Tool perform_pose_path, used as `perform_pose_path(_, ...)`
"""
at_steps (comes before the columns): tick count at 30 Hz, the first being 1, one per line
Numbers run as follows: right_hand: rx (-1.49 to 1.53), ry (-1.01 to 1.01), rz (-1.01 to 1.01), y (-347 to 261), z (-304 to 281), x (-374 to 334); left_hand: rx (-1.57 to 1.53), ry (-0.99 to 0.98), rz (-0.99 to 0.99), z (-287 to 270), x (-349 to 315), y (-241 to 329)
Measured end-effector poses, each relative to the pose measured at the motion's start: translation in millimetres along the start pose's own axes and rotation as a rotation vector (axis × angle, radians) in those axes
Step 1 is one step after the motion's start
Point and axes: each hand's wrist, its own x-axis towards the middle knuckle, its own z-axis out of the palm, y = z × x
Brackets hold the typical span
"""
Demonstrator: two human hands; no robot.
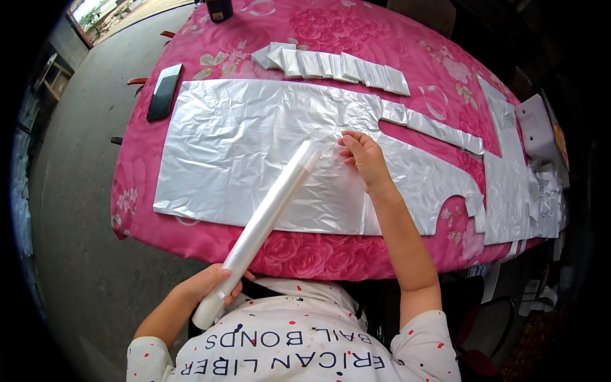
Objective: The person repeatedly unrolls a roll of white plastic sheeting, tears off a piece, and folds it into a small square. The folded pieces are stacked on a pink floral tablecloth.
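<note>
My left hand (210,282) is closed around the lower end of a long, translucent white plastic roll (264,216), held against my body and slanting up to the right. Its upper end reaches over a silvery white plastic vest-type bag (223,146) spread flat on the table. Just right of that upper end is my right hand (363,156), thumb and fingers pinched together above the bag. Whether thin film lies between those fingertips I cannot make out.
A pink floral cloth (305,254) covers the table. Folded plastic packets (344,67) lie in an overlapping row beyond the bag. A dark phone (165,92) rests at left, a dark container (219,9) farther back. More plastic bags (509,191) and a white box (538,127) sit at right.
</note>
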Motion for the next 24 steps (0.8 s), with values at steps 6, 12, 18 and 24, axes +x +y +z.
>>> perform_pose_path(6, -0.093, -0.150, 0.029, -3.1, 7.3, 5.8, -0.010, -0.047, 0.008, 5.7, 0.1, 2.1)
perform_pose_path(12, -0.196, -0.308, 0.129, -12.9, 17.7, 3.4, 0.016, -0.078, 0.052, 0.9, -0.3, -7.0)
perform_pose_path(18, -0.281, -0.463, 0.172, -19.4, 21.7, 1.2, 0.015, -0.055, 0.052, -3.0, 0.8, -13.3)
perform_pose_path(24, -0.331, -0.492, 0.084, -16.5, 18.7, -4.4, 0.121, -0.063, 0.090, -2.7, -0.5, -12.7)
